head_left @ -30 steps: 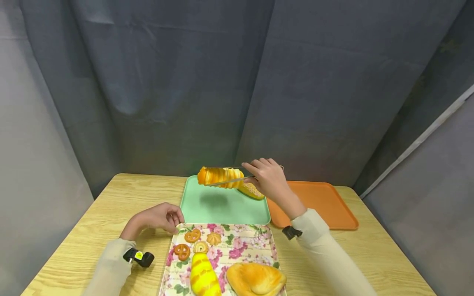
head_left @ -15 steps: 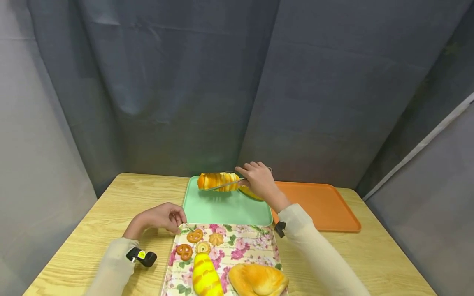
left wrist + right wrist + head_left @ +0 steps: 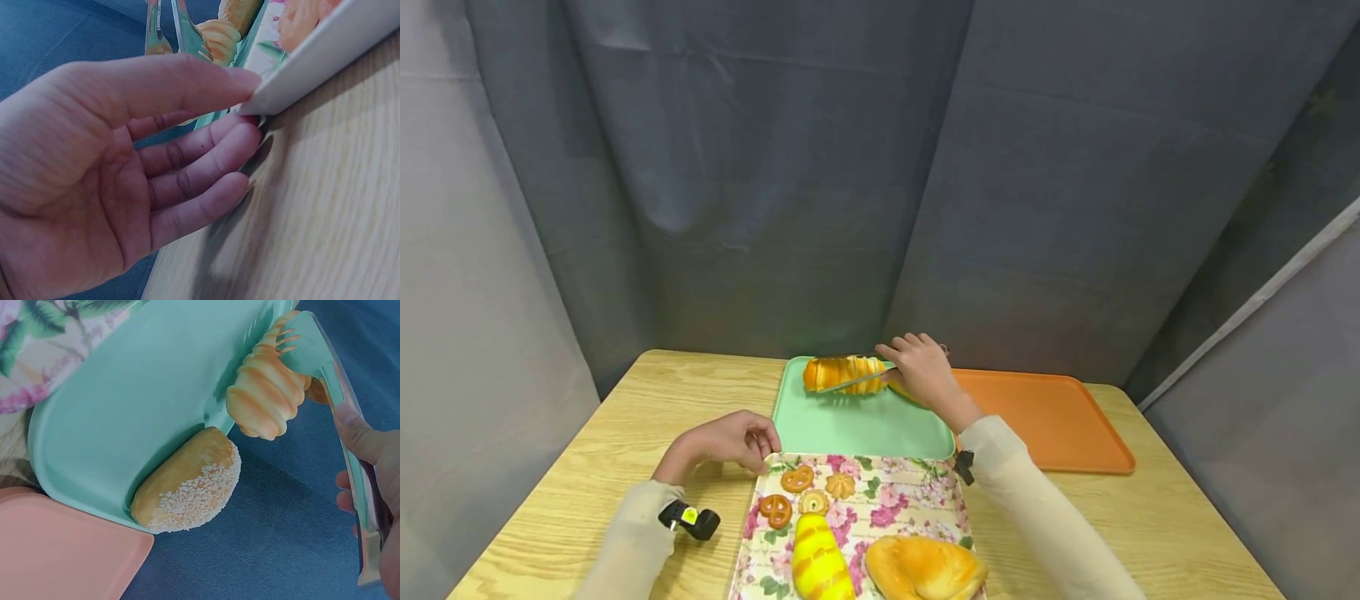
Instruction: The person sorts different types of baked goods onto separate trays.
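My right hand point(image 3: 925, 375) grips metal tongs point(image 3: 356, 469), whose forked ends clasp a ridged, golden spiral bread point(image 3: 265, 400). The bread is over the back of the mint-green tray point(image 3: 865, 429); whether it touches the tray, I cannot tell. Beside it, at the tray's edge, lies a long bun with white sprinkles point(image 3: 194, 487), mostly hidden by my hand in the head view. My left hand point(image 3: 730, 440) pinches the back left corner of the flowered tray point(image 3: 917, 504) between thumb and fingers, as the left wrist view shows.
On the flowered tray lie two pretzels point(image 3: 776, 510), two small cookies point(image 3: 840, 485), a yellow striped bread point(image 3: 820, 558) and a folded golden bread point(image 3: 925, 567). An orange tray point(image 3: 1045, 421) adjoins the green one on the right. A dark curtain point(image 3: 775, 183) hangs behind the wooden table point(image 3: 602, 475).
My right hand has lowered the tongs and the spiral bread toward the green tray, then nearly stopped. The left hand stays at the flowered tray's corner. The head view has shifted slightly.
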The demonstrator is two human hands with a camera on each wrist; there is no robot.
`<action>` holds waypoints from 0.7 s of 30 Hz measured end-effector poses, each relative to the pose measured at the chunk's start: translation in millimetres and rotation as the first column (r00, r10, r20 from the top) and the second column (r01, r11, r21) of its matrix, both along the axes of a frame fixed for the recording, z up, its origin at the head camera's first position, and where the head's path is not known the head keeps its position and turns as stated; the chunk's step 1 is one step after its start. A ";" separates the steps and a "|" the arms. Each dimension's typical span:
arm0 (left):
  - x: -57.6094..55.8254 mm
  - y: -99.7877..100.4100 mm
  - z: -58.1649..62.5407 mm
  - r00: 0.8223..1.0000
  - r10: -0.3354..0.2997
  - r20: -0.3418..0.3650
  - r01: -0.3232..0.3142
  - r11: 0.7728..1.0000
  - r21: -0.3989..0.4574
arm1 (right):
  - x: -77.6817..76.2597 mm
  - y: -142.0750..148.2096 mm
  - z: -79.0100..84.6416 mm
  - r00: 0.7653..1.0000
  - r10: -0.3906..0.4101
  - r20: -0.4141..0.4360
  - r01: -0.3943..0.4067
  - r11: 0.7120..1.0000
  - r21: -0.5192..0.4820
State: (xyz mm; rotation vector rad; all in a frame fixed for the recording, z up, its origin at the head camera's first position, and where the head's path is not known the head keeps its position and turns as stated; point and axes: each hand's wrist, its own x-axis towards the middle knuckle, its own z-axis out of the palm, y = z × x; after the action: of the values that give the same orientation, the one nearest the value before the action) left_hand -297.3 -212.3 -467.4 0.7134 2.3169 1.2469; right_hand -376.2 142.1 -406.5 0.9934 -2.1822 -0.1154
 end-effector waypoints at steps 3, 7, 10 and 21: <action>-0.1 0.2 0.6 1.000 0.003 0.002 -0.003 1.000 -0.002 | -0.4 -0.3 0.1 1.000 -0.004 0.007 0.004 1.000 0.005; 0.0 0.2 0.5 1.000 0.000 0.002 0.000 1.000 0.001 | -0.2 0.1 -1.5 0.999 -0.022 0.033 0.021 0.999 0.030; 0.0 -0.1 -0.1 1.000 -0.004 -0.004 0.004 1.000 0.004 | -0.2 0.4 -3.3 0.998 -0.036 0.059 0.034 0.999 0.038; 0.2 1.5 1.3 1.000 0.009 -0.007 -0.009 1.000 -0.009 | 0.1 2.6 -7.0 0.990 -0.089 0.113 0.082 0.994 0.067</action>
State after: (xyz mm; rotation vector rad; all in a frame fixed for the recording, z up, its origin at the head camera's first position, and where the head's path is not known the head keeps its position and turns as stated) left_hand -297.0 -210.8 -466.1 0.7065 2.3323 1.2387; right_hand -376.1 144.7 -413.5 0.9628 -2.3410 -0.1709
